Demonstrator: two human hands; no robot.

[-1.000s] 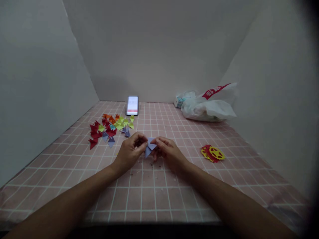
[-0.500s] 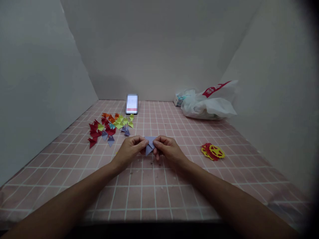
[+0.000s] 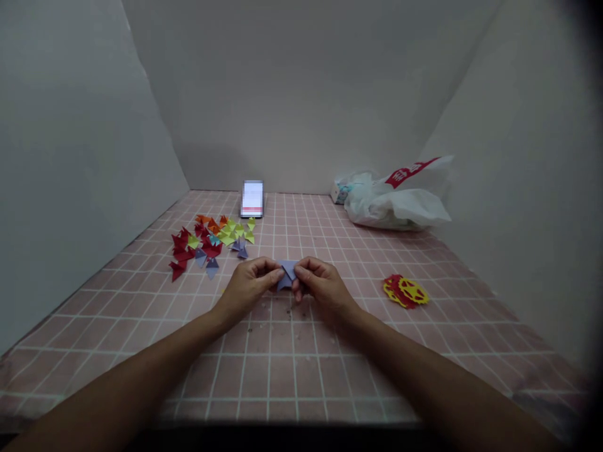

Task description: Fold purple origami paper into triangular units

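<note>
A small piece of folded purple paper [image 3: 287, 271] is held just above the table between both hands. My left hand [image 3: 254, 282] pinches its left side between thumb and forefinger. On the right side, my right hand [image 3: 323, 281] grips it the same way, with some fingertips curled beneath. A diagonal fold edge shows across the paper's front; its back is hidden. To the left lie several folded paper pieces: red ones [image 3: 181, 251], yellow-green ones [image 3: 230, 233], orange ones [image 3: 214, 226] and purple ones [image 3: 212, 268].
A phone [image 3: 252, 199] with a lit, blurred screen stands at the back. White plastic bags [image 3: 396, 207] and a small box [image 3: 339, 191] sit at the back right. Red and yellow cut-out discs [image 3: 406, 291] lie on the right of the checked tablecloth [image 3: 282, 376]. Walls enclose three sides.
The purple paper's lower point, which hung down between my hands, now looks shorter and flatter. My hands have barely moved. The whole view has shifted slightly.
</note>
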